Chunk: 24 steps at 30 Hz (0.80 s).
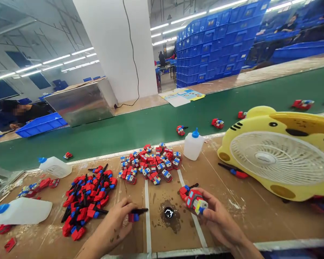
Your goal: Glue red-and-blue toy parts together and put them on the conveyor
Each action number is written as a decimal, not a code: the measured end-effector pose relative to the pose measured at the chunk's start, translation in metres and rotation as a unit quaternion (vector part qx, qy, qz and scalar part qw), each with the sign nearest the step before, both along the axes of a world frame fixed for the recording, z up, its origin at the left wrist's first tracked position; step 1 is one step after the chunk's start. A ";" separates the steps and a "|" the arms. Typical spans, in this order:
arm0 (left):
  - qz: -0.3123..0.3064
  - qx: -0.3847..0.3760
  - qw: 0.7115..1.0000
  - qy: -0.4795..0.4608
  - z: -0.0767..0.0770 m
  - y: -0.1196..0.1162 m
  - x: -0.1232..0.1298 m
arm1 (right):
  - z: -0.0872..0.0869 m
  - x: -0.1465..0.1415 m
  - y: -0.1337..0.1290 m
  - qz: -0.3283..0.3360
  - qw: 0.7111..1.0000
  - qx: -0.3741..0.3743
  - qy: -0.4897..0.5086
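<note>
My left hand [115, 220] pinches a small red-and-blue toy part with a black rod [135, 217], whose rod points right. In my right hand [220, 220] is a red, white and blue toy vehicle [194, 201], tilted toward the left, with a dark rod showing at its far end. Between the hands a small round dish of dark, shiny liquid [168, 213] sits on the stained cardboard. Left of my left hand lies a pile of red-and-blue parts with black rods [89, 196]. Farther back is a heap of toy vehicle bodies [151, 163].
White bottles with blue caps stand or lie at the back [193, 145] and left [24, 211]. A yellow animal-faced fan [280, 154] fills the right. Behind runs a green conveyor belt [140, 126] carrying several toys. Stacked blue crates [210, 46] and a co-worker [24, 111] are beyond.
</note>
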<state>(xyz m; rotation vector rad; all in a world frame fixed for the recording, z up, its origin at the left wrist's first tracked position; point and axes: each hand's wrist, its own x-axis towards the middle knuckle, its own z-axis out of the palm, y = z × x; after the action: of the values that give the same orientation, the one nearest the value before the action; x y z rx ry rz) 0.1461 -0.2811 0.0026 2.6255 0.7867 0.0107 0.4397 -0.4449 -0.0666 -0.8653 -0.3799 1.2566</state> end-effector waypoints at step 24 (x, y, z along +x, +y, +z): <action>-0.027 -0.150 0.973 -0.172 -0.006 -0.023 0.070 | -0.023 -0.037 -0.007 -0.055 0.994 0.025 -0.089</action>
<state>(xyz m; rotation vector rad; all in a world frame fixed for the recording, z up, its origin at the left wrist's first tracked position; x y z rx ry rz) 0.2158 -0.3037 -0.0038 2.2716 0.5476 0.3014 0.4027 -0.4518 -0.0899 -0.9450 -0.4968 1.0667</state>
